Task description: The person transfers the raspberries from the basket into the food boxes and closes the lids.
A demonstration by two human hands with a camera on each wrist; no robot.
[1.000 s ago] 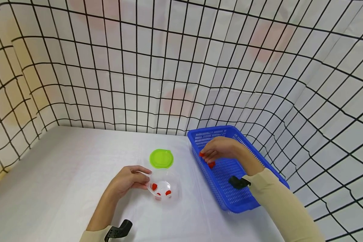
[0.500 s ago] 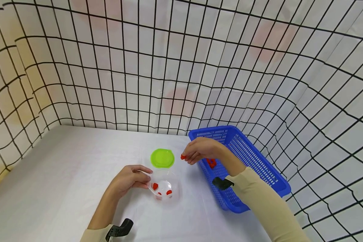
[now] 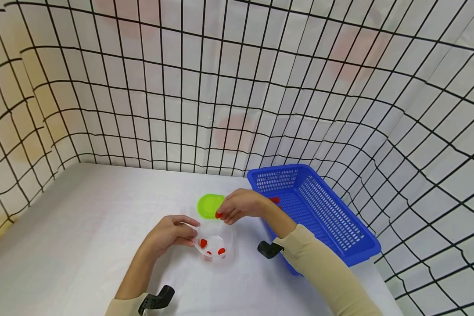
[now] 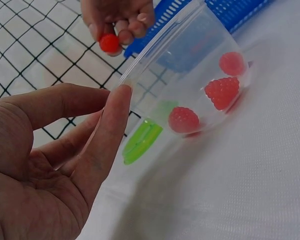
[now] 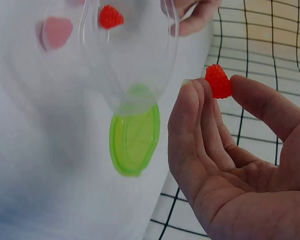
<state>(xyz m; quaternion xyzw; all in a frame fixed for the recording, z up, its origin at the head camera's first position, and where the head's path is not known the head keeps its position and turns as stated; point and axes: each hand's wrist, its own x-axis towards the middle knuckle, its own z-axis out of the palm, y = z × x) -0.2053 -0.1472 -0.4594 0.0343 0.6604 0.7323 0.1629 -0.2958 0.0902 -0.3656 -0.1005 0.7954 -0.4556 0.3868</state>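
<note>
A clear plastic bowl (image 3: 226, 237) stands on the white table, and my left hand (image 3: 170, 235) pinches its rim between thumb and fingers. Inside lie 3 red raspberries, one of them a raspberry (image 4: 223, 93) seen through the wall in the left wrist view. My right hand (image 3: 242, 206) pinches another raspberry (image 5: 218, 81) between thumb and fingertips, just above the bowl's far side. Behind the bowl a bright green lid (image 3: 209, 206) lies flat, partly covered by the right hand in the head view.
A blue perforated basket (image 3: 332, 210) stands to the right, under the right forearm. More red pieces (image 3: 274, 200) lie in it, partly hidden by the arm. Black grid netting (image 3: 205, 109) over white sheeting rises behind and at both sides of the table.
My right hand has carried a raspberry out of the blue basket, leftward to above the bowl. The left hand stays on the bowl's rim, and the bowl keeps its place.
</note>
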